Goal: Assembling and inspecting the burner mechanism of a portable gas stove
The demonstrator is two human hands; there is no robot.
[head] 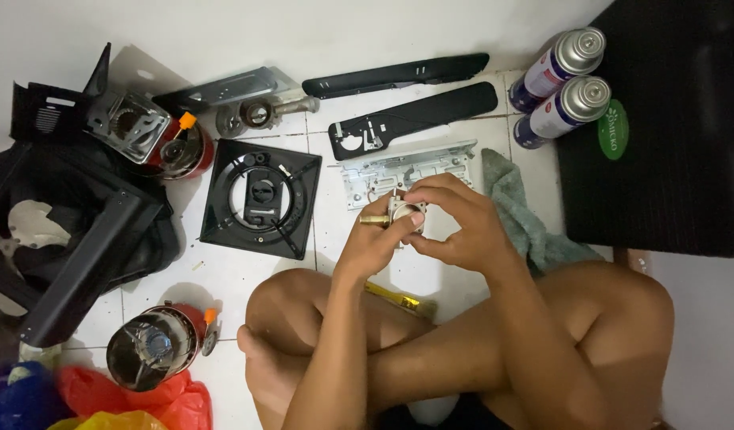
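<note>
- Crossed legs (431,342) sit nearest on the tiled floor (247,279), propping both forearms.
- Black burner plate (259,197) and metal bracket (407,169) lie spread out beyond, within reach.
- Left hand (376,240) and right hand (454,219) meet above the floor, fingers (431,191) closed round a small brass valve (399,215), steadying it for close work.
</note>
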